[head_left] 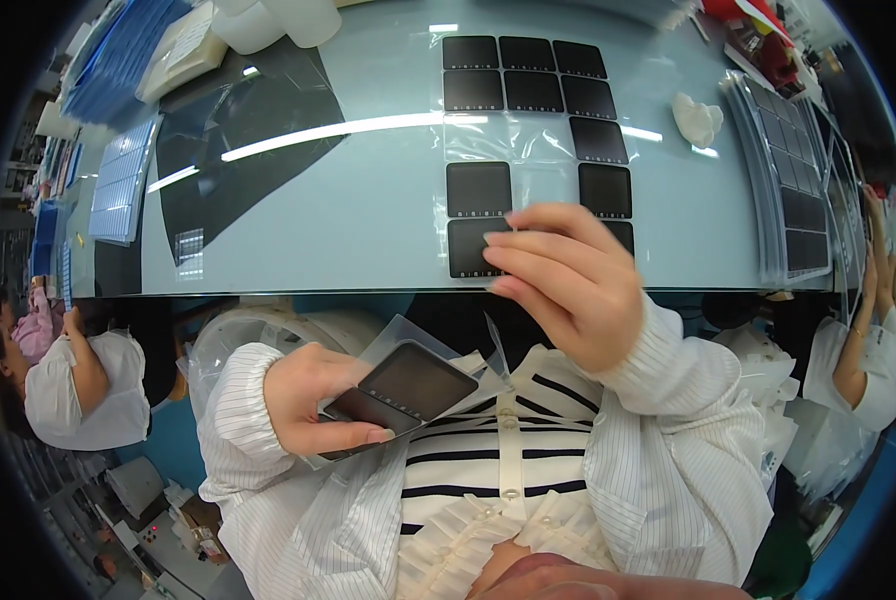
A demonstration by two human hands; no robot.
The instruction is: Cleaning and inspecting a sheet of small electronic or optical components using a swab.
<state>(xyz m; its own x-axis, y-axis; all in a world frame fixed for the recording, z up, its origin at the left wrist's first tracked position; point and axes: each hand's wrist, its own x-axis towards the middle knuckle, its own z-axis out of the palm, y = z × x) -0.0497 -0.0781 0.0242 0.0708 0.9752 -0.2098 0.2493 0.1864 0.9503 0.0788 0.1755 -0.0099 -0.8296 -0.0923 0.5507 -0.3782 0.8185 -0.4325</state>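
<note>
In my left hand (pixel 308 400), held in front of my body, is a small stack of dark rectangular panels (pixel 423 380) with white marks along one edge. Clear film (pixel 396 335) sticks out from behind the stack, and a loose clear flap (pixel 495 345) stands up at its right side. My right hand (pixel 583 280) hovers at the table's near edge, fingertips pinched over a dark panel (pixel 473 248). Whatever lies between those fingertips is too small to make out. Similar panels (pixel 470 90) lie in rows on a clear sheet (pixel 533 140), with gaps in the middle; my right hand partly hides the nearest row.
A dark sheet (pixel 238 170) covers the table's left part, beside a pale gridded stack (pixel 121 185). Blue sheets (pixel 118 60) and white rolls (pixel 303 18) stand behind. At right are a crumpled white wad (pixel 697 121) and stacked panel sheets (pixel 793 170). People sit at both sides.
</note>
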